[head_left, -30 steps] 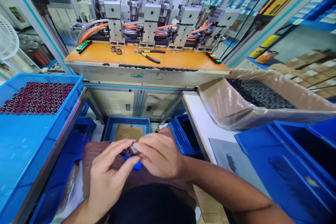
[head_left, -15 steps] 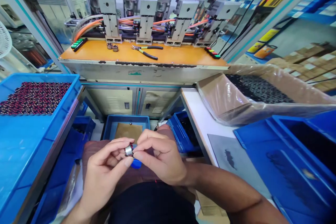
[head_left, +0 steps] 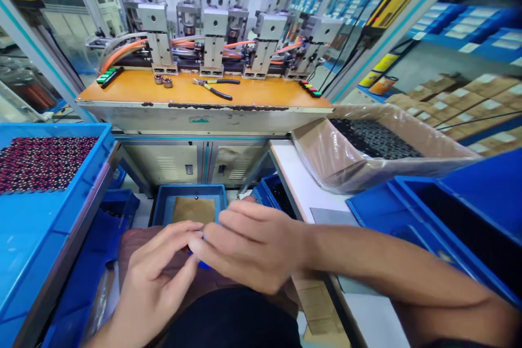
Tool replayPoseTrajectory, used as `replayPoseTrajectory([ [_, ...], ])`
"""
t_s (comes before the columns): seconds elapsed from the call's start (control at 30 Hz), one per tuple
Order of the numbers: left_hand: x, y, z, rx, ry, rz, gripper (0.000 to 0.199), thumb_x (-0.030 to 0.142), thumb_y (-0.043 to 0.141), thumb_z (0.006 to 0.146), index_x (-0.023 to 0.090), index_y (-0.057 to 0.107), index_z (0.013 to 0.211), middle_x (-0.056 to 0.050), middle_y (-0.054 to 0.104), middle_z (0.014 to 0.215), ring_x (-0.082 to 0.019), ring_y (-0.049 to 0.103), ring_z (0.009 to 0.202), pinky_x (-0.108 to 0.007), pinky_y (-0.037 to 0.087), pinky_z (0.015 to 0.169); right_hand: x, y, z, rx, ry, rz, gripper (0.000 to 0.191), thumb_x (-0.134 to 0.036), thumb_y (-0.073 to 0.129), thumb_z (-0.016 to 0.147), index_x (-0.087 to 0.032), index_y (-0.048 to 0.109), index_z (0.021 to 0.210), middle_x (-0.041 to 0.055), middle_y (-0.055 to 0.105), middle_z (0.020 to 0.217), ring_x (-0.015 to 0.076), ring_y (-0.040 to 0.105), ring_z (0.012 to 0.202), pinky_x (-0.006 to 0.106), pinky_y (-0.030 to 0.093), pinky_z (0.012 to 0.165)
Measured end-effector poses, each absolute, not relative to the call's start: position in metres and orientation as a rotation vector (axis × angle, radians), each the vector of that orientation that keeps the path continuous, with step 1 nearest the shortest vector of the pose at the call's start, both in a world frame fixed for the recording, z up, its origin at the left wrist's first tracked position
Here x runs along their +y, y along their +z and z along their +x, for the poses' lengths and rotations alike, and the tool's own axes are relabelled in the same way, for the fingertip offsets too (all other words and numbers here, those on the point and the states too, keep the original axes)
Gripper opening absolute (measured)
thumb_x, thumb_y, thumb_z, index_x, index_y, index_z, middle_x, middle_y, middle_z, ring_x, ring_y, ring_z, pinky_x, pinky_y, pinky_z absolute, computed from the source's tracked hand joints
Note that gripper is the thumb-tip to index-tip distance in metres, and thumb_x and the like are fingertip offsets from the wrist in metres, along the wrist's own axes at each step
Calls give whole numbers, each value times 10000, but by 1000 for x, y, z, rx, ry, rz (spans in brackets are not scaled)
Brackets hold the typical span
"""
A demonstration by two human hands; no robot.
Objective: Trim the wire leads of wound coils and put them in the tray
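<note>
My left hand (head_left: 157,269) is in front of my lap, its thumb and fingers closed in a pinch. Half a second ago a small silver cylindrical part with dark, reddish ends showed between these fingertips; now the fingers hide it. My right hand (head_left: 250,244) comes in from the right with curled fingers, slightly blurred, its fingertips meeting those of the left. What the right fingers pinch cannot be seen. A bit of blue (head_left: 204,265) shows just beneath the fingertips.
Cutting pliers (head_left: 216,87) and two small round metal parts (head_left: 167,82) lie on the orange machine table (head_left: 253,99). At left stands a blue bin (head_left: 53,228) with rows of red-and-black parts. On the right are a lined carton (head_left: 318,157) of dark parts and blue bins (head_left: 383,201).
My right hand has turned and its forearm has swung up and outward, covering the silver part. The left hand keeps its pinch. The whole view has shifted slightly to the right.
</note>
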State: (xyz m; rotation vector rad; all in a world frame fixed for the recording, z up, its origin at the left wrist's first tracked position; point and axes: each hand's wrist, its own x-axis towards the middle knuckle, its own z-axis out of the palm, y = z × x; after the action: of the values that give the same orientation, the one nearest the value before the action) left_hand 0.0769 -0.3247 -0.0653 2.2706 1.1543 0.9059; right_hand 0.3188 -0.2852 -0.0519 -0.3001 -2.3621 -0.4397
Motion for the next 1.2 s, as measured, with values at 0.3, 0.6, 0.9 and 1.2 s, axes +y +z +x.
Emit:
replayPoseTrajectory([
  [0.3,-331,-65,66,1118,1028,2189,278,85,686,840,276,710,1041,-34,753,1130,-157,741,971,-222,601,854,-280,-56,297,-2308,1036,-572,236,-165,586,947,-127,674,732,-4,622,692,84,608,649,194,480,613],
  [0.6,-322,-64,55,1204,1252,2185,274,78,682,822,271,725,1012,-34,767,1120,-185,752,979,-253,617,873,-79,-6,336,-2098,119,-1436,388,-299,662,901,-72,649,1216,187,643,1283,270,591,1183,392,430,1041],
  [0.9,-334,-65,39,1385,1334,2009,288,66,700,820,262,736,1028,-53,745,1156,-195,725,1050,-292,600,921,-1,-41,334,-2233,135,-1766,562,-525,511,942,-77,601,1270,225,604,1332,312,569,1180,426,418,1001],
  [1.2,-333,-71,45,1374,1402,1850,311,31,702,812,266,738,1014,-31,738,1148,-188,705,1078,-306,589,931,-106,-58,360,-2374,-40,-1625,505,-301,616,838,-86,547,1290,213,577,1187,329,540,1097,419,438,938],
])
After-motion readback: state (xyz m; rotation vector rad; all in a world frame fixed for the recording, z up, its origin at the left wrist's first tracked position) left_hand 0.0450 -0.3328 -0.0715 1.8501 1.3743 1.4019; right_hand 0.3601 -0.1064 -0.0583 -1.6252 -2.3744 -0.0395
